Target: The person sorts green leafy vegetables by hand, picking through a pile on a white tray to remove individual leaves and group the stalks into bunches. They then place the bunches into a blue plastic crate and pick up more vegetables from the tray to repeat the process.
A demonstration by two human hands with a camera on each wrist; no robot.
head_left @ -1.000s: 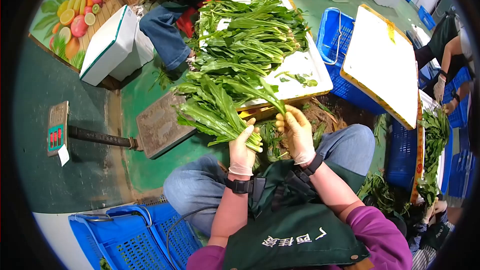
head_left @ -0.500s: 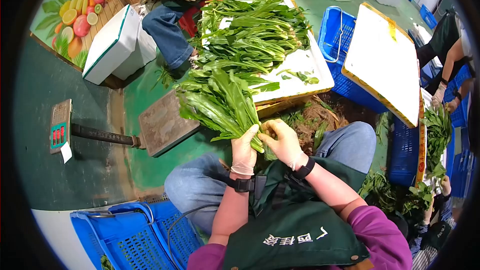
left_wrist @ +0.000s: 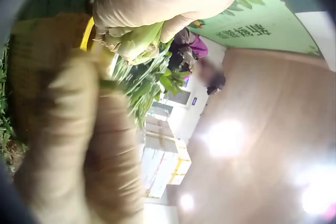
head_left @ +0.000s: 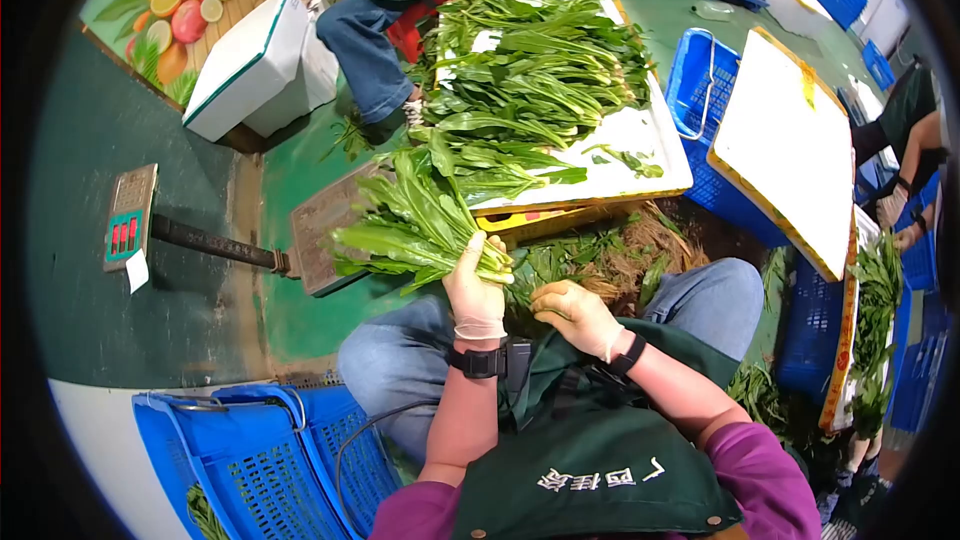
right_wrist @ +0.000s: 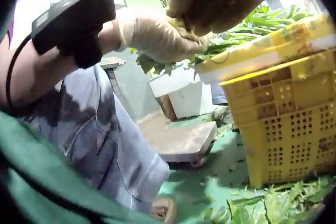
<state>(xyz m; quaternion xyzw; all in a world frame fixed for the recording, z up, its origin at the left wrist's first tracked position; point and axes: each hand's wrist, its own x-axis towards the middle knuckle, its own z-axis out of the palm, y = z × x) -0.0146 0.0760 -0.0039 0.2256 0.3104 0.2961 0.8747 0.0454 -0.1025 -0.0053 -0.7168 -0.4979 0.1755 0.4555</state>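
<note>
Green leafy bunch [head_left: 418, 228] in clamped fingers of the left hand [head_left: 474, 288] (right hand [head_left: 582, 318]: fingers curled, contents unclear)

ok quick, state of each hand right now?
Left grip: closed, holding a bunch of leafy greens by the stems.
Right grip: curled; can't tell whether it pinches anything.

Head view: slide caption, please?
Left hand grips a leafy bunch near a white board heaped with more greens.
</note>
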